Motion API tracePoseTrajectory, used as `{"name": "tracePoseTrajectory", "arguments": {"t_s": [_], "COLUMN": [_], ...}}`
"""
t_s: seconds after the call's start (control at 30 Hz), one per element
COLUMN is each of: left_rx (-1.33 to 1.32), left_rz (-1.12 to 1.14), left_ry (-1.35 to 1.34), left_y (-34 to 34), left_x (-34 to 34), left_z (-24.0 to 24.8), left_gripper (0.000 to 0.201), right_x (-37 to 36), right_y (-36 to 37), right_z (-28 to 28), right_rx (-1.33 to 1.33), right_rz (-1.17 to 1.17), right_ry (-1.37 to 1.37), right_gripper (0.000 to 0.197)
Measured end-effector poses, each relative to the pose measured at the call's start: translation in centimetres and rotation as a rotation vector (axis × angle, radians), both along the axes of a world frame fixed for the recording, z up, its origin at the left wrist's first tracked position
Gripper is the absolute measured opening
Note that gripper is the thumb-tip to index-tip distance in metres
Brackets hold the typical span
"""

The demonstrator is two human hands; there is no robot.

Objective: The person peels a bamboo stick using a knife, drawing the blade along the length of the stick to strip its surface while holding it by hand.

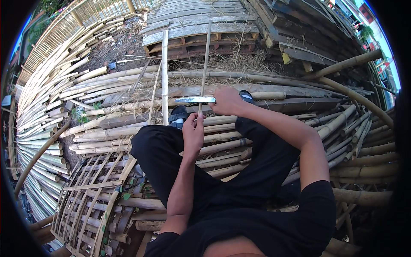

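My left hand (193,132) is closed around the near end of a thin bamboo strip (206,58), thumb and fingers pinching it. The strip runs away from me toward the wooden pallets. My right hand (227,102) is wrapped round the handle of a knife (193,100), and the handle itself is hidden in the fist. Its shiny blade points left and lies across the strip, just beyond my left fingertips. From this view I cannot tell how deep the edge sits in the strip. A wider pale bamboo strip (165,77) lies to the left, apart from both hands.
Stacked pallets (197,26) stand ahead, with dry straw (248,60) before them. Bamboo poles (47,103) fill the left side; more poles (227,147) lie beneath my legs. A woven bamboo lattice (92,188) is at lower left. Slanting poles (351,64) jut in at right.
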State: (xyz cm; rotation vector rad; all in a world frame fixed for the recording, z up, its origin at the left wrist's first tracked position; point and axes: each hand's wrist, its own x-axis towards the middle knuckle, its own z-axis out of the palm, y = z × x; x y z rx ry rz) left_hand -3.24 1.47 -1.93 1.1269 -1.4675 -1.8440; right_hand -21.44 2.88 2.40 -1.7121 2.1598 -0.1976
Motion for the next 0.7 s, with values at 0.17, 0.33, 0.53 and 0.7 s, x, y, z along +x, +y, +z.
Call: {"name": "tracePoseTrajectory", "arguments": {"t_s": [0.17,0.33,0.53,0.7], "left_rx": [-0.006,-0.009,-0.027,0.011], "left_rz": [0.002,0.031,0.027,-0.004], "left_ry": [0.018,0.021,0.006,0.059], "left_y": [-0.1,-0.2,-0.2,-0.3], "left_x": [0.1,0.1,0.1,-0.1], "left_z": [-0.4,0.0,-0.1,-0.4], "left_gripper": [0.023,0.023,0.023,0.022], "right_x": [0.5,0.4,0.0,0.0], "right_y": [0.1,0.3,0.8,0.4], "right_z": [-0.3,-0.9,-1.9,-1.7], "right_rx": [0.017,-0.047,-0.102,-0.007], "right_rz": [-0.011,0.02,0.03,0.043], "right_ry": [0.002,0.057,0.037,0.045], "right_gripper": [0.03,0.029,0.03,0.03]}}
